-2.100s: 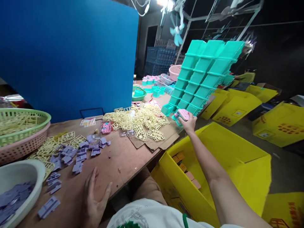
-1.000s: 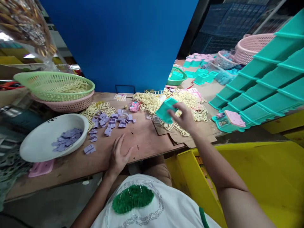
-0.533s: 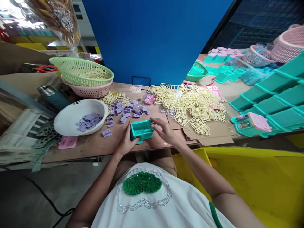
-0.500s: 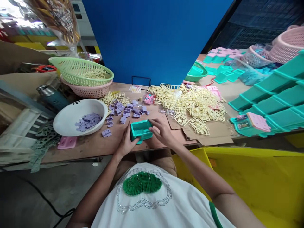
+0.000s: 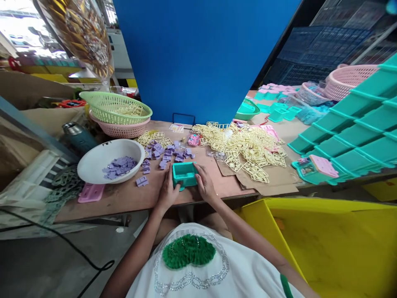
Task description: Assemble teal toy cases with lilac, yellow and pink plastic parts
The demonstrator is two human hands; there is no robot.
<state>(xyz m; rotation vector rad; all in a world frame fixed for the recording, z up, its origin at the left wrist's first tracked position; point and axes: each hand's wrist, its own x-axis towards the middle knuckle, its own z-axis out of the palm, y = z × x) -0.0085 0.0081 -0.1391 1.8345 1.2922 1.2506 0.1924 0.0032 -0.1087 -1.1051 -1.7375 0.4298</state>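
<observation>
A teal plastic box (image 5: 185, 179), its open top facing up and toward me, is held between both hands at the table's front edge. My left hand (image 5: 168, 190) grips its left side, thumb at the lower front corner. On the right side, my right hand (image 5: 204, 182) presses with its thumb near the front and fingers behind the wall. Just beyond the box lie loose purple plastic pieces (image 5: 167, 156). To the left, a white bowl (image 5: 89, 165) holds more flat purple pieces (image 5: 120, 167). Cream plastic part frames (image 5: 245, 145) are heaped to the right.
Green and pink baskets (image 5: 118, 130) are stacked at back left beside a flask (image 5: 79, 136). A blue panel (image 5: 198, 58) stands behind the table. Stacked teal boxes (image 5: 350, 124) rise at right, near a pink-lidded toy box (image 5: 316, 167). A yellow bin (image 5: 335, 240) sits below right.
My right hand has closed in on the box's right side, its fingers now along the wall. The box has turned a little squarer to me. The camera view has shifted slightly.
</observation>
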